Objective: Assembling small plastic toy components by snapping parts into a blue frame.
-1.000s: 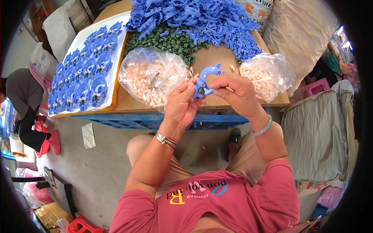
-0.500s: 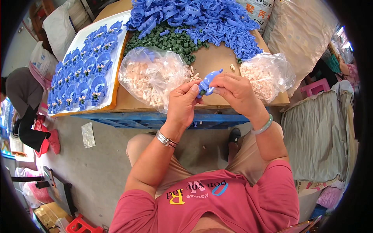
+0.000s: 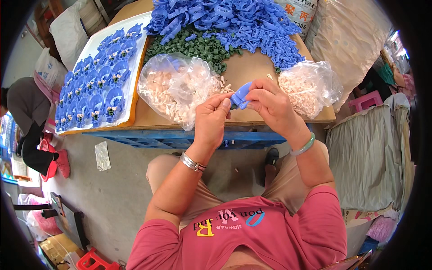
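Both my hands meet above the table's near edge around a blue plastic part with a dark green piece at its lower left. My left hand pinches the green end between thumb and fingers. Fingers of my right hand are closed on the upper right of the blue part and hide some of it. Just left of my left hand lies an open clear bag of small pale pink pieces. Beside my right hand lies another such bag of pale pieces.
A white tray at the left holds rows of assembled blue parts. Heaps of blue parts and dark green pieces lie at the back of the brown tabletop. A large sack stands at the right, and someone in dark clothes bends at the left.
The blue part has turned in my hands, and its pointed tip no longer shows. My right fingers have shifted their hold slightly, while my left hand stays nearly in place.
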A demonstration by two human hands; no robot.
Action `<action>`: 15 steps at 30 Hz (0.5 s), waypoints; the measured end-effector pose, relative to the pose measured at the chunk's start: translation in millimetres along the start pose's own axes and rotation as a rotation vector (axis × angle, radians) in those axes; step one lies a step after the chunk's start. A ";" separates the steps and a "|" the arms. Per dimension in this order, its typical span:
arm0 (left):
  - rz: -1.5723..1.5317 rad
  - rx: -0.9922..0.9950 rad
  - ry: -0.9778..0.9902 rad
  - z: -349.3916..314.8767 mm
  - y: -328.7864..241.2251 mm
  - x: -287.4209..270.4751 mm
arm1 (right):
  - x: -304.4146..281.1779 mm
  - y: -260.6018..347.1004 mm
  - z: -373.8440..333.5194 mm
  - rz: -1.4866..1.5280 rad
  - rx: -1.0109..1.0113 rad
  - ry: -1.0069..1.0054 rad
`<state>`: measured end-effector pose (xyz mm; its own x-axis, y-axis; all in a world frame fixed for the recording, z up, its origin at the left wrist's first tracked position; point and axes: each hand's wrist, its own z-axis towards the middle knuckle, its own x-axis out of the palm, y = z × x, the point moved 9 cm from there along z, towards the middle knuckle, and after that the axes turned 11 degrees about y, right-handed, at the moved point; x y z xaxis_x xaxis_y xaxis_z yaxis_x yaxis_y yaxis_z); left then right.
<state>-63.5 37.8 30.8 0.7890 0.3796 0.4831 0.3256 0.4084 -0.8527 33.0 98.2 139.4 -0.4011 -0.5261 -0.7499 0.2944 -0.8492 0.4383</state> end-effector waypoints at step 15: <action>0.047 0.021 -0.013 -6.3 1.8 3.5 | 1.4 -5.0 -3.4 0.036 0.039 0.044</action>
<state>-56.9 34.7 29.7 0.7961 0.4096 0.4455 0.2772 0.4077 -0.8700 33.9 101.9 134.5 -0.3523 -0.5550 -0.7536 0.2733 -0.8311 0.4843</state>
